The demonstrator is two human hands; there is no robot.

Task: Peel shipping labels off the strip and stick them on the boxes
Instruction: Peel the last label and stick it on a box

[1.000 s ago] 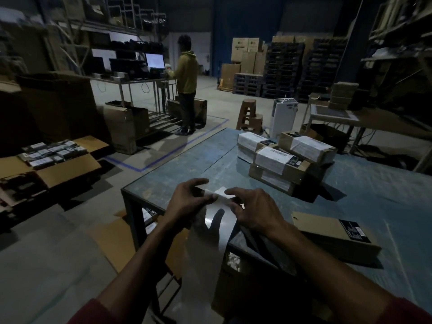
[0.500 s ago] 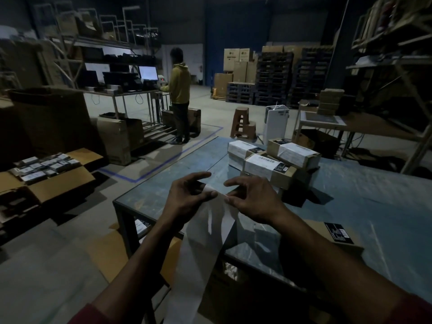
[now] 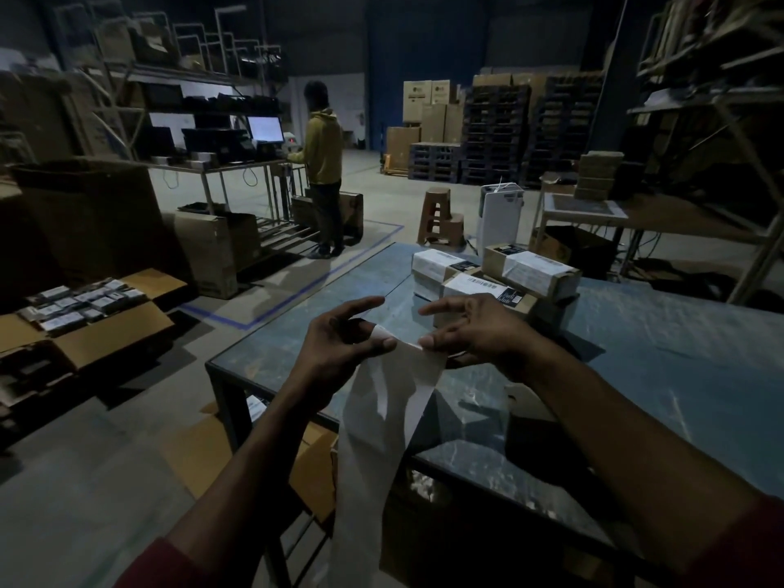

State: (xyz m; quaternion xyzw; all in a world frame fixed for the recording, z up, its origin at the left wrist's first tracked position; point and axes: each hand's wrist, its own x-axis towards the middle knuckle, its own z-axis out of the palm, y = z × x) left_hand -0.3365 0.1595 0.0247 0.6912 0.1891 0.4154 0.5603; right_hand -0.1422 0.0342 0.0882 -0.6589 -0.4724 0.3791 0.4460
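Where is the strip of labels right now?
In the head view, the label strip hangs centrally, pinched at its top between left hand and right hand, over the table's near edge.

No legible text anywhere

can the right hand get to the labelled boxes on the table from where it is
Probably yes: the labelled boxes sit just beyond the right hand with nothing between, but its grip is pinching the label strip.
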